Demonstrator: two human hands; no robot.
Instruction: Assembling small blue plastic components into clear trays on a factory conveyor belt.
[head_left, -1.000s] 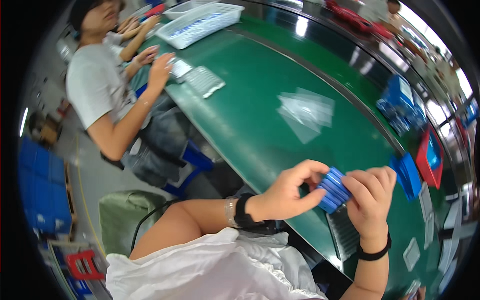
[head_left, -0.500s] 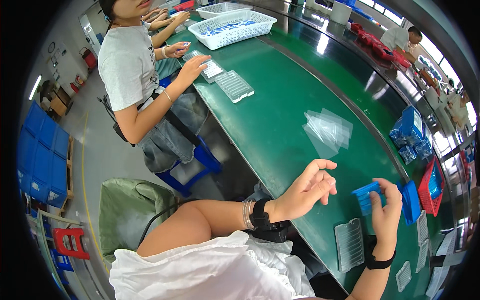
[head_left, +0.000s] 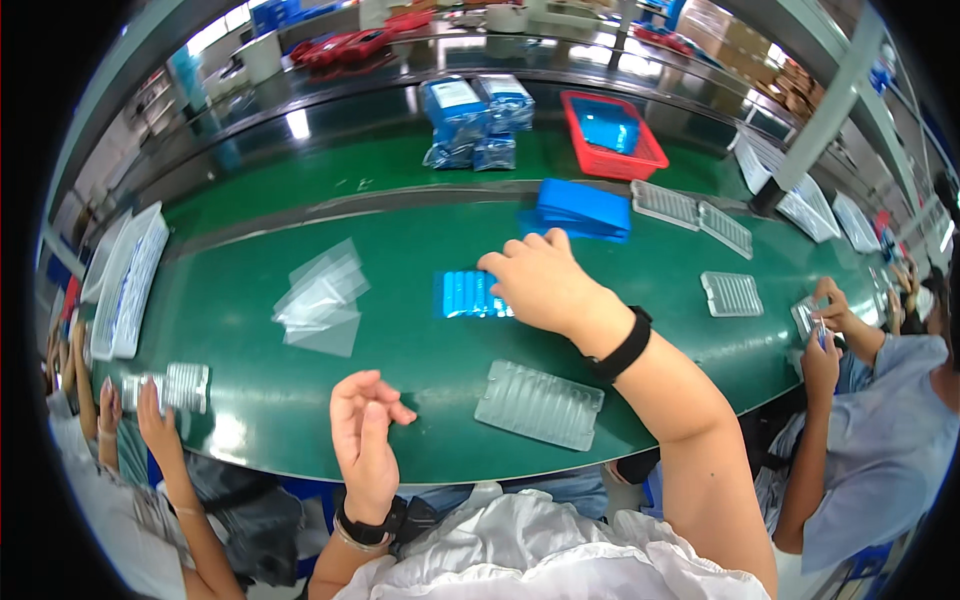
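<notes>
My right hand (head_left: 545, 283) grips the right end of a blue ribbed tray (head_left: 463, 294), low over the green table or resting on it; I cannot tell which. The hand hides part of the tray. My left hand (head_left: 366, 440) hovers near the table's front edge, fingers loosely bent and apart, with nothing in it. Between my arms lies a clear ribbed tray (head_left: 540, 405). Several clear plastic sheets (head_left: 325, 298) are fanned out left of the blue tray. Just beyond my right hand is a stack of flat blue sheets (head_left: 585, 207).
Blue wrapped packs (head_left: 470, 125) and a red basket (head_left: 613, 138) stand beyond the dark strip. More clear trays (head_left: 732, 295) lie to the right. White baskets (head_left: 135, 285) are at far left. Co-workers' hands work at both sides, one pair by a clear tray (head_left: 188, 388).
My view has swung right, toward the table. My right hand has brought the blue tray from upright in the air to flat, low at the table. My left hand stays empty.
</notes>
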